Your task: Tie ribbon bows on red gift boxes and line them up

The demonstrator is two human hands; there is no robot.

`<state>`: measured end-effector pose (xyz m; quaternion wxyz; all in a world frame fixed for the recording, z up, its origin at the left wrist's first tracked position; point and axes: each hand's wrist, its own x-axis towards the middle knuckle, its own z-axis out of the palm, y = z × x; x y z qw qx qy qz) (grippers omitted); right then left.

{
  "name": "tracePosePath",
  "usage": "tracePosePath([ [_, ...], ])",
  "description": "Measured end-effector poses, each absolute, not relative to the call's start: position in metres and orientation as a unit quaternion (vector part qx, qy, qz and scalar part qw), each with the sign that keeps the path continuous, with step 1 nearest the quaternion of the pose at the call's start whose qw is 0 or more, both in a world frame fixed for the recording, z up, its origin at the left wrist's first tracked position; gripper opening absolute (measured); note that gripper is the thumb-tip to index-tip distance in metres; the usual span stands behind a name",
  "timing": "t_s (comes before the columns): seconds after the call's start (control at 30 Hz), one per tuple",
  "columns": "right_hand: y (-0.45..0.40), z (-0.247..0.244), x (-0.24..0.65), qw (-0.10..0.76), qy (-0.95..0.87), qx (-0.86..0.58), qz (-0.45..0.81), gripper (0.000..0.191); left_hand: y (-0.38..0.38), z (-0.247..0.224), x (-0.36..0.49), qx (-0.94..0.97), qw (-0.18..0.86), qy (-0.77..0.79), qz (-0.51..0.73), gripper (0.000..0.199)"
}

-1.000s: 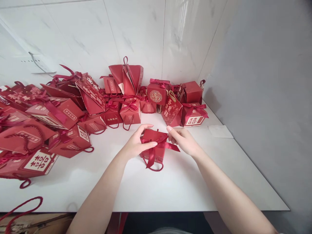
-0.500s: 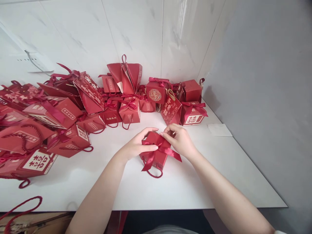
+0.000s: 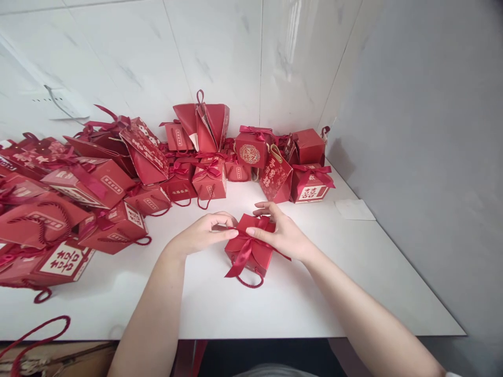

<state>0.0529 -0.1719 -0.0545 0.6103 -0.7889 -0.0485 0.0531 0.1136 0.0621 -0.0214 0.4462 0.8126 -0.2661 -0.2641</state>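
Observation:
A small red gift box (image 3: 257, 262) stands on the white table in front of me, a dark red satin ribbon (image 3: 242, 255) tied in a bow on its lid. A red cord handle (image 3: 251, 284) hangs at its near side. To the left of the bow, my left hand (image 3: 204, 230) pinches the ribbon's left loop between thumb and fingertips. My right hand (image 3: 285, 233) grips the box from the right, its thumb pressed on the lid near the knot. The other fingers curve round the far side, and their tips are partly hidden.
Many red gift boxes (image 3: 104, 180) are heaped along the left, with more boxes (image 3: 210, 178) against the tiled wall (image 3: 220, 52). A white paper piece (image 3: 354, 209) lies at the right, near the grey wall (image 3: 428, 157). A red cord loop (image 3: 43, 327) shows at the lower left.
My left hand has moved left off the lid and now pinches the ribbon loop. My right hand has changed from pinching at the far side to laying its thumb on the lid.

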Motion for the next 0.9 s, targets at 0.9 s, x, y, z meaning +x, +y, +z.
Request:
tracePosePath([
  [0.9,-0.168,-0.073,0.070,0.722,-0.057,-0.679,-0.119,0.029,0.031,-0.038,0.101,0.718,0.620,-0.093,-0.302,0.074],
])
